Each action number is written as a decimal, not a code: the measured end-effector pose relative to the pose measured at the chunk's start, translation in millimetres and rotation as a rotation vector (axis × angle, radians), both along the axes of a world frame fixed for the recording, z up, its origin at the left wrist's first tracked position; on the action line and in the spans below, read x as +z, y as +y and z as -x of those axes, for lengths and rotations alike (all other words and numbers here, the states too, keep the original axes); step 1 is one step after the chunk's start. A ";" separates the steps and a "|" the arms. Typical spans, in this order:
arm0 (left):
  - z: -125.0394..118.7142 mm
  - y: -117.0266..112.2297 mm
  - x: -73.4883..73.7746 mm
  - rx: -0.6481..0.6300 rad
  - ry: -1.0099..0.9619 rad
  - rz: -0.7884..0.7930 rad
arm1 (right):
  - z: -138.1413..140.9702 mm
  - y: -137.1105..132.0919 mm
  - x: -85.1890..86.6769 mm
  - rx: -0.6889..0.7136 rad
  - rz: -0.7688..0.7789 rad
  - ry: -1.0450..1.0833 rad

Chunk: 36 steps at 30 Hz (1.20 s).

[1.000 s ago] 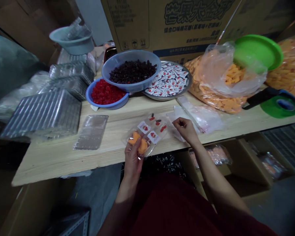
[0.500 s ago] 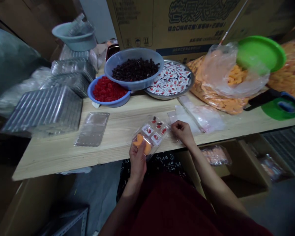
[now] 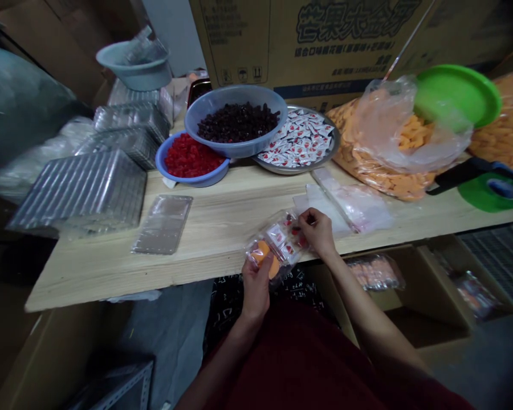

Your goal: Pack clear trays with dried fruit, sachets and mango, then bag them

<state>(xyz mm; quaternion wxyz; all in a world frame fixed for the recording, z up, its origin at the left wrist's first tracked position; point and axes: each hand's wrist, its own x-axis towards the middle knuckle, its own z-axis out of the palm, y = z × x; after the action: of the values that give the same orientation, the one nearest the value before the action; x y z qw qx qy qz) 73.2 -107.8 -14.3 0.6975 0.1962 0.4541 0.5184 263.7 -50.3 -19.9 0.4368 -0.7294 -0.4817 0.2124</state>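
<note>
Packet: you are holding a clear plastic packet (image 3: 277, 245) in both hands, just above the front edge of the wooden bench (image 3: 89, 267), with its long axis running from lower left to upper right.
Packet contents: orange pieces (image 3: 265, 256) are sitting at the lower-left end, while printed white sachets (image 3: 277, 233) and small red pieces (image 3: 297, 233) are showing toward the upper right.
Left hand: your left hand (image 3: 256, 293) is gripping the lower-left end from below, its fingers curling closely around the orange pieces.
Right hand: your right hand (image 3: 318, 230) is pinching the upper-right end, its fingers closing narrowly; the exact fingertip contact is hidden.
Nearer hand: neither hand is apart from the packet; both are touching it, one at each end.
Just beyond: clear plastic bags (image 3: 350, 208) are lying beside your right hand, and a flat clear tray (image 3: 162, 225) is lying to the left of the packet.
Back of bench: a blue bowl of dark dried fruit (image 3: 235, 151) is overlapping a smaller blue bowl of red diced fruit (image 3: 192, 181), beside a steel tray of sachets (image 3: 336, 145).
Left of bench: stacked ribbed plastic trays (image 3: 79, 191) are resting there.
</note>
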 end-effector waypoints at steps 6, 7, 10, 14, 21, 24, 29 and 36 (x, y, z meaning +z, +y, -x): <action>6.1 -1.9 -3.2 -0.060 -0.029 0.036 | -3.3 3.4 -12.1 0.030 0.020 -0.110; 7.4 -0.6 -3.3 -0.072 -0.031 0.042 | -3.7 4.6 -13.2 0.036 0.018 -0.125; 10.7 4.0 -2.6 -0.121 -0.033 0.045 | -3.4 7.3 -13.0 0.065 -0.002 -0.153; 10.0 10.1 1.5 -0.183 -0.007 0.025 | 2.5 6.0 -5.8 0.135 -0.052 -0.194; -16.9 19.2 2.0 -0.140 -0.059 0.007 | 25.8 -14.0 3.9 0.311 -0.170 -0.301; -25.3 20.1 0.5 -0.139 -0.072 -0.002 | 22.0 -31.0 3.8 0.264 -0.173 -0.353; -26.0 20.3 4.4 -0.170 -0.115 0.027 | -7.8 -63.4 2.5 0.140 -0.037 -0.555; -50.5 20.9 7.0 -0.199 -0.071 0.012 | 2.6 -83.8 16.0 0.184 -0.056 -0.467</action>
<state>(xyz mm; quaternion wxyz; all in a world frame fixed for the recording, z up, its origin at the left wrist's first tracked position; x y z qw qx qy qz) 123.6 -86.9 -7.2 0.7623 0.2179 0.4105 0.4505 261.1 -134.1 -3.9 0.3123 -0.6995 -0.6396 0.0636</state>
